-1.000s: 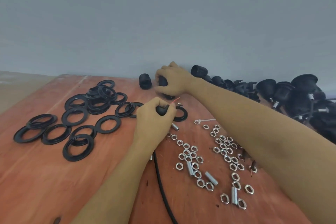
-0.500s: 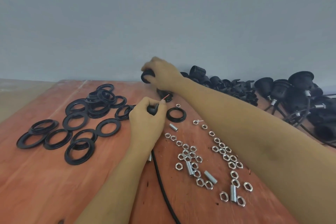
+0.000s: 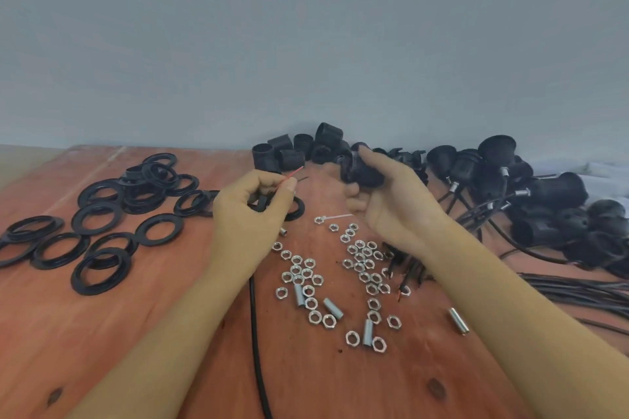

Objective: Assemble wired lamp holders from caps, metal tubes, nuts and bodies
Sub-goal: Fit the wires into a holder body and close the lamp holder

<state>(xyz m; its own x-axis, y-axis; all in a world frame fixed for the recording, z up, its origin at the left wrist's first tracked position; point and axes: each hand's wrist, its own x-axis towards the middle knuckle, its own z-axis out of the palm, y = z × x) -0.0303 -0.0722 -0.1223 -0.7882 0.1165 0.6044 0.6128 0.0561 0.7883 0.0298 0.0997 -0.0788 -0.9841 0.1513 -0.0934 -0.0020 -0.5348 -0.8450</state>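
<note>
Gripped: body [image 3: 362, 175] in right hand [image 3: 386, 204], freshly fetched from pile [image 3: 296, 150]; left hand [image 3: 250, 214] pinching wire [image 3: 290, 176], threading likely next.

Reddish-brown wooden surface [image 3: 102, 350], grained, with dark knots. Black flat plastic rings [image 3: 141, 231], black round plastic lamp-holder body [image 3: 366, 173] and long black cable [image 3: 254, 333], all plain. Shiny silver hexagonal metal nuts [image 3: 324, 321] and short silver metal tubes [image 3: 333, 308]. Thin red wire [image 3: 289, 176]. Plain grey-blue wall [image 3: 306, 44].
</note>
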